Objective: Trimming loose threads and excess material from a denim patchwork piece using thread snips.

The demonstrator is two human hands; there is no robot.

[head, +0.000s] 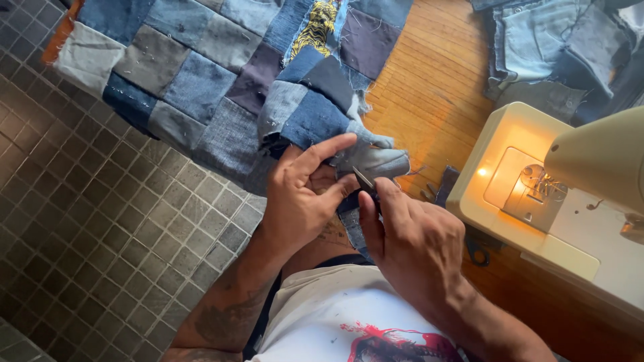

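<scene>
Denim patchwork quilt of blue and grey squares [221,87] is being pinched at its frayed edge by the left hand [302,194], while the right hand [409,245], fingers closed on a small metal cutting tool [365,181] (tip just beside the left thumb), is seemingly picking a seam, calling next for short, careful strokes.

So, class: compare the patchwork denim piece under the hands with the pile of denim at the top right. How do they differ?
The patchwork denim piece is sewn from squares and spread out; the denim pile lies loose and crumpled. The patchwork hangs over the tiled floor, its edge held by the left hand beside the right hand, which holds a small metal tool; the pile sits untouched behind the sewing machine. Both mix blue and grey denim.
</scene>
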